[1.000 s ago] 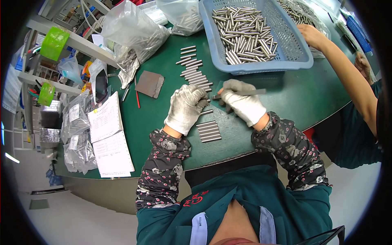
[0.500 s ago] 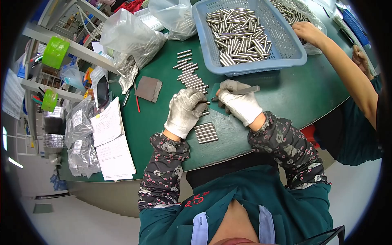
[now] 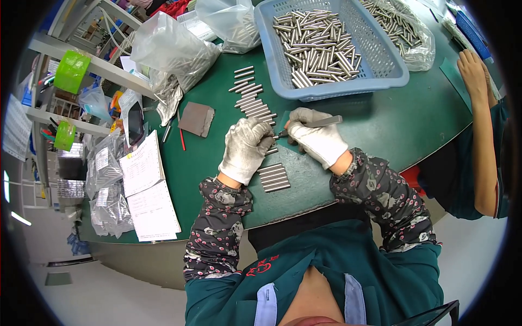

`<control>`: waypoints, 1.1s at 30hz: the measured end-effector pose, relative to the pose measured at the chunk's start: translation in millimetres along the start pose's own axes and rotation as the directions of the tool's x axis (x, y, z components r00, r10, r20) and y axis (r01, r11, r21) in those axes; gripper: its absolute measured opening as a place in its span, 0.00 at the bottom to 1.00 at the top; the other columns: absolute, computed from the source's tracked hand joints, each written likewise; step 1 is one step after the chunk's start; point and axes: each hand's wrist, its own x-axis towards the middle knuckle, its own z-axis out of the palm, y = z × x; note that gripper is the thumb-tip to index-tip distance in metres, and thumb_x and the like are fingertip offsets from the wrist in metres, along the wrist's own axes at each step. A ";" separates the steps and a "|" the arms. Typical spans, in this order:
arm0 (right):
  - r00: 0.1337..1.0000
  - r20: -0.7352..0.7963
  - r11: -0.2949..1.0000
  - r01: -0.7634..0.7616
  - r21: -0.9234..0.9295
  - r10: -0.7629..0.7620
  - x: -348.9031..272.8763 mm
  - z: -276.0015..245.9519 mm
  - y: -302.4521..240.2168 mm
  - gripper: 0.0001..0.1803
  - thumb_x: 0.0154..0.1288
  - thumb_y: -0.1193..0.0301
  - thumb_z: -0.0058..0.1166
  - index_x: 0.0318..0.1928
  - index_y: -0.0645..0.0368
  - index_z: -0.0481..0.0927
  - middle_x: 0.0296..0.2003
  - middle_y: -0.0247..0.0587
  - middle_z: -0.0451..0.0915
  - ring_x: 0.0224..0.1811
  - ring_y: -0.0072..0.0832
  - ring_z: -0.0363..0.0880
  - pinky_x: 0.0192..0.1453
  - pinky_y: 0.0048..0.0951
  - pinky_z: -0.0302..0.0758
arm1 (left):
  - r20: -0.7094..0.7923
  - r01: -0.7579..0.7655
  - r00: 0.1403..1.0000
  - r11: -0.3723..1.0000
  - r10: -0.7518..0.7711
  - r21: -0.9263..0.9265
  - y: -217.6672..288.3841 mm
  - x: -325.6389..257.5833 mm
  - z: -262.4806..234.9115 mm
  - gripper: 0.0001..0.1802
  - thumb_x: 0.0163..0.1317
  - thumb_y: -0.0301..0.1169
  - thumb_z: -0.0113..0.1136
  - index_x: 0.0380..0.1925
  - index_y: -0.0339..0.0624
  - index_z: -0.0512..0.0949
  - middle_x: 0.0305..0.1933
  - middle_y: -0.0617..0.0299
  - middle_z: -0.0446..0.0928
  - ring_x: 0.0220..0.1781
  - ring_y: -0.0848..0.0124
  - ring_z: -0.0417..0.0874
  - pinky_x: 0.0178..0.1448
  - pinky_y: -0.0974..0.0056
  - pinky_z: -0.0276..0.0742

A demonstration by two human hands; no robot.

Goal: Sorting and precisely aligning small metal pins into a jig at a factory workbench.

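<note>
My left hand (image 3: 244, 146), in a whitish work glove, is closed with its fingertips around the end of a small metal pin, mostly hidden by the fingers. My right hand (image 3: 318, 137), gloved too, grips a grey flat bar-shaped tool (image 3: 326, 121); the tool's thin tip points left and meets the fingers of my left hand. Beyond my left hand a slanting column of steel pins (image 3: 251, 100) lies on the green table. A neat block of pins (image 3: 274, 177) lies side by side nearer to me. Under my right hand shows a green flat piece (image 3: 294, 148).
A blue basket (image 3: 342, 93) full of loose pins (image 3: 321, 49) stands beyond my right hand. Plastic bags of pins (image 3: 179, 49) stand far left. A brown square plate (image 3: 197, 118), a red stick (image 3: 181, 130) and papers (image 3: 152, 185) lie left. A co-worker's hand (image 3: 473, 73) is at right.
The tool in my right hand has shifted slightly left, its tip now at my left fingers. The co-worker's hand has left the bag beside the basket and moved right.
</note>
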 end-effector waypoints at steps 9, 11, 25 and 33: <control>0.996 0.032 0.987 -0.089 0.135 0.085 -2.5 -1.3 -7.3 0.04 0.56 0.76 0.48 0.29 0.63 0.75 0.20 0.34 0.74 0.22 0.16 0.70 0.27 0.20 0.69 | 0.002 0.004 1.000 1.000 -0.004 0.004 1.8 1.3 0.6 0.11 0.38 0.22 0.64 0.25 0.43 0.75 0.27 0.62 0.74 0.31 0.61 0.75 0.35 0.61 0.70; 1.000 0.020 0.999 -0.022 0.049 0.021 -1.2 -2.1 -2.1 0.04 0.56 0.76 0.47 0.29 0.62 0.75 0.20 0.36 0.74 0.23 0.18 0.70 0.28 0.21 0.69 | 0.002 0.003 1.000 1.000 -0.003 0.002 1.4 1.7 2.5 0.11 0.38 0.22 0.64 0.25 0.43 0.75 0.27 0.62 0.74 0.31 0.61 0.74 0.36 0.61 0.70; 0.949 0.132 0.841 0.315 -0.440 -0.286 7.8 -1.8 0.5 0.05 0.55 0.70 0.46 0.32 0.57 0.72 0.25 0.46 0.74 0.26 0.39 0.73 0.30 0.29 0.71 | 0.017 0.008 1.000 0.998 -0.009 0.055 1.1 1.3 1.9 0.12 0.38 0.22 0.64 0.27 0.43 0.75 0.27 0.62 0.74 0.32 0.61 0.75 0.36 0.61 0.70; 0.977 0.203 0.905 0.148 -0.399 -0.071 2.0 0.0 -16.1 0.09 0.56 0.72 0.42 0.34 0.56 0.77 0.28 0.41 0.78 0.28 0.30 0.75 0.33 0.22 0.70 | 0.042 0.041 0.998 0.994 -0.045 0.103 -1.7 -0.2 5.1 0.10 0.40 0.28 0.64 0.27 0.46 0.78 0.30 0.64 0.75 0.36 0.63 0.75 0.39 0.60 0.71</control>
